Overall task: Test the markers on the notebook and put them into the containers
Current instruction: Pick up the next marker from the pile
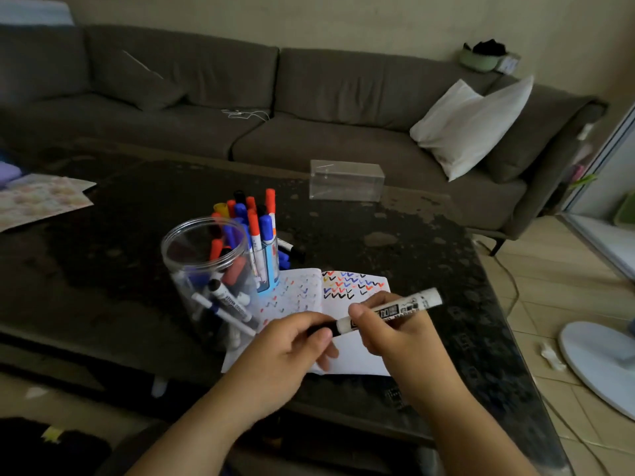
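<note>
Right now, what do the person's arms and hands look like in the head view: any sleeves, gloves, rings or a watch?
Both forearms come in bare from the bottom edge; no sleeve shows within the frame. The left hand and the right hand wear no gloves. No ring, watch or wristband is visible on either. The nails look short and unpainted, though motion blur softens the left hand's fingers.

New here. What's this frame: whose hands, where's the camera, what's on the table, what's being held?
No robot: a person wears one wide-angle camera on the head, looking down at their own hands. The right hand holds a white marker by its barrel; the left hand pinches its black cap end. Under them lies an open notebook with coloured test ticks. On the dark table stand a clear jar holding markers, a blue cup of markers behind it, and a clear box farther back.
</note>
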